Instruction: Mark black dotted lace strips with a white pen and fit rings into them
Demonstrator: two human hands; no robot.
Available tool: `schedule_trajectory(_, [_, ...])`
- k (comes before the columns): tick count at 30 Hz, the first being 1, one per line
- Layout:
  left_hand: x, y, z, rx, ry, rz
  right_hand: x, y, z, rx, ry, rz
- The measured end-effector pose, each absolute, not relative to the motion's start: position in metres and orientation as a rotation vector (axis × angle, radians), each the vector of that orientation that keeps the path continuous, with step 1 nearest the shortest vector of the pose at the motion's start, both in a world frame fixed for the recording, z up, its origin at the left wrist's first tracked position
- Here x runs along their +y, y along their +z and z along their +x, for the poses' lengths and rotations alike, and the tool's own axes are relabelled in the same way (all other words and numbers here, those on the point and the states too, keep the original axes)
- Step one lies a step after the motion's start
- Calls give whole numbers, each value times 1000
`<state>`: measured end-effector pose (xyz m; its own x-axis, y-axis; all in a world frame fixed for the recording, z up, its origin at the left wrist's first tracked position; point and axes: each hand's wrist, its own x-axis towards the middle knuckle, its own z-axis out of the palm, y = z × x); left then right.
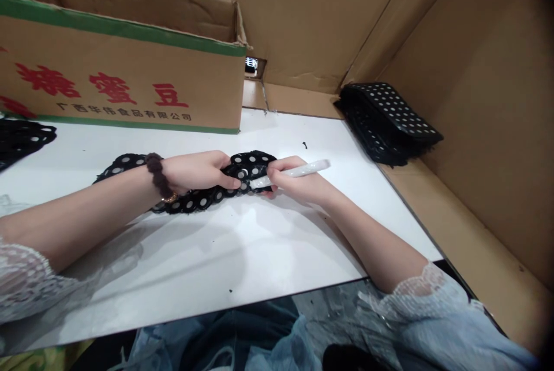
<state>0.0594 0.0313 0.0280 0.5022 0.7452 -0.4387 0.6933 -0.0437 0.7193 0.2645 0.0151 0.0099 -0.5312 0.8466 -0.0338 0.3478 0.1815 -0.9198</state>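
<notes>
A black fabric strip [203, 198] with white polka dots and a scalloped edge lies across the white table. My left hand [199, 172] grips the strip near its right end, thumb on top and fingers hidden beneath. Close by on the right, my right hand [298, 177] is closed around a white pen-shaped tool [309, 169]. The tool slants, its lower end at the dotted fabric and its other end sticking out above the hand. The fingertips of my right hand also touch the right end of the strip. What kind of tip the tool has cannot be made out.
A cardboard box [130, 77] with green edges and red characters stands at the back left. More black fabric [26, 137] lies at the far left. Folded dotted black fabric [389, 120] is stacked at the back right, against a cardboard wall [489, 100]. Small dark scraps dot the white table [277, 250].
</notes>
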Motion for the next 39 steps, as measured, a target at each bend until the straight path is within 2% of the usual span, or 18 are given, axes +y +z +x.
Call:
schedule_trajectory(8, [24, 27, 64, 1343, 126, 1778, 7, -1, 251, -2236, 566, -1159])
schedule_trajectory(12, [23, 28, 64, 1264, 129, 1711, 8, -6, 246, -2233, 435, -1243])
schedule_trajectory(18, [30, 29, 59, 1211, 112, 1796, 8, 4, 250, -2199, 523, -1283])
schedule_trajectory(24, [33, 29, 59, 1175, 22, 2058, 11, 23, 264, -2081, 958, -1147])
schedule_trajectory(29, [34, 23, 60, 1158, 83, 2351, 23, 18, 271, -1924, 878, -1228])
schedule_trajectory(33, [37, 17, 59, 1284, 140, 2540, 32, 5, 274, -1788, 960, -1291])
schedule_trajectory(39, [40, 12, 55, 1413, -124, 2824, 31, -4, 273, -1804, 1005, -1258])
